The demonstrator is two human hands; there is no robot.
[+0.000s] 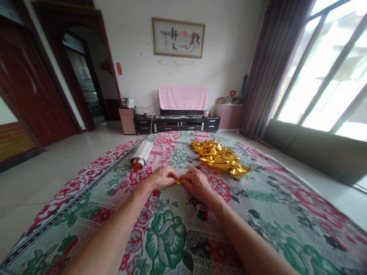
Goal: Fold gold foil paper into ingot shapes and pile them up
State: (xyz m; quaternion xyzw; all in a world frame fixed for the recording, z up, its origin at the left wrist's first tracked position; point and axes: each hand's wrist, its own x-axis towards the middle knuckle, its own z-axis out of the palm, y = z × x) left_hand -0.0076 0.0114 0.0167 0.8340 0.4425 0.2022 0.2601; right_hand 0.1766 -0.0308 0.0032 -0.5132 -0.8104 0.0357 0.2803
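Left hand point(164, 177): pinched gold foil point(178, 182) at its nine-o'clock side.
Right hand point(197, 183): pinched the three-o'clock side.
Gold foil: lay between them, neither hand nearer; long axis was hidden.

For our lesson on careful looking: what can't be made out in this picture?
All in the head view:
Gold piece: partly hidden by left hand and right hand.
Black thing behind pink cloth: upper part covered.
Framed picture: fine details too small.
Outside the window: lost in glare.

folded pieces point(219, 159): glossy, creased foil | rolled sheets point(145, 150): matt, paper-like outside | tablecloth point(166, 240): matt cloth
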